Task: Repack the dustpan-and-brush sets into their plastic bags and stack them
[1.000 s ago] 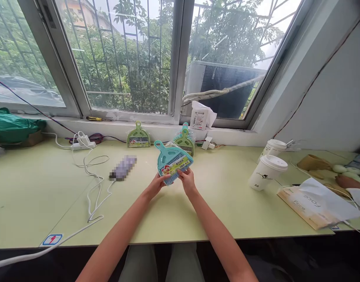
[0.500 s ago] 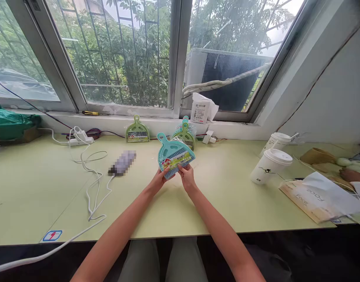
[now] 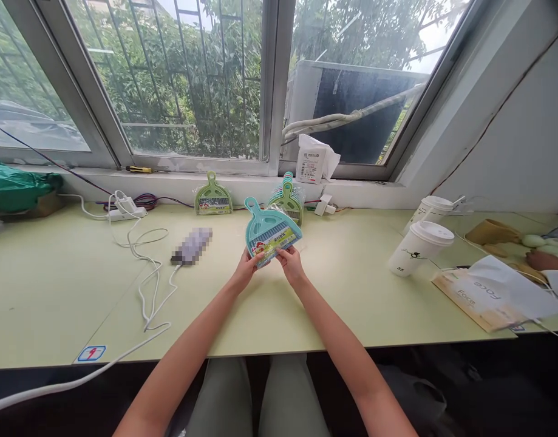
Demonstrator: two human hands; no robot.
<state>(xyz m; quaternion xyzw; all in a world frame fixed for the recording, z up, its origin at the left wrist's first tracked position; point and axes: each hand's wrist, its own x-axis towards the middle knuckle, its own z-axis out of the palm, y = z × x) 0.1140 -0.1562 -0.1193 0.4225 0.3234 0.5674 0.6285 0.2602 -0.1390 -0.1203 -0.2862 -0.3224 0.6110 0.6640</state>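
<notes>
A teal dustpan-and-brush set [image 3: 266,226] in clear wrap, with a yellow-green label, is held tilted above the table. My left hand [image 3: 248,265] pinches its lower left edge. At the lower right edge my right hand [image 3: 288,260] grips it, thumb on the front. Behind it a row of similar wrapped dustpan sets [image 3: 288,200] stands near the window wall, green at the front and teal further back. To their left a single green dustpan set [image 3: 212,197] stands upright.
A blurred-out phone-like object [image 3: 192,246] lies left with a white cable [image 3: 153,291]. White lidded cups [image 3: 418,247] and a paper bag [image 3: 479,294] are at right. A tissue pack [image 3: 311,161] and a yellow screwdriver [image 3: 139,169] sit on the sill; a power strip [image 3: 126,210] lies below.
The view has shifted slightly, so most things sit a little higher in the picture. Both hands keep their hold on the teal set, which has turned only slightly.
</notes>
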